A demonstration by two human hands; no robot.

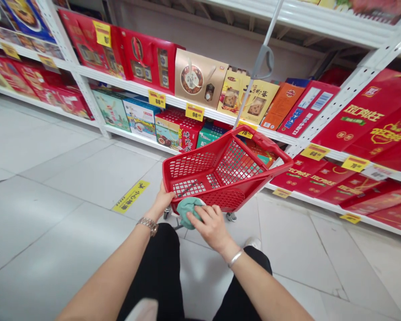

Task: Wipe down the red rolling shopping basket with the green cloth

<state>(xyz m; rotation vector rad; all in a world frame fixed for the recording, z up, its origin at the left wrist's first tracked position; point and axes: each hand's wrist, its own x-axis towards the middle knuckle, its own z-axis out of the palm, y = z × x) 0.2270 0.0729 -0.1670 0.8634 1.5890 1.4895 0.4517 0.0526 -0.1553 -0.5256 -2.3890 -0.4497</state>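
Right hand [212,226] holds a green cloth [187,211] against the red cart [227,199] that the left hand [160,201] grips

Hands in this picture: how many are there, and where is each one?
2. The left hand grips the rim of the red cart at its near-left corner; the right hand holds a green cloth at the cart's near side. Both show plainly.

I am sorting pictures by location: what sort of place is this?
Most likely a supermarket aisle: white shelves hold boxed goods, yellow price tags line the shelf edges, and a red shopping cart stands in front.
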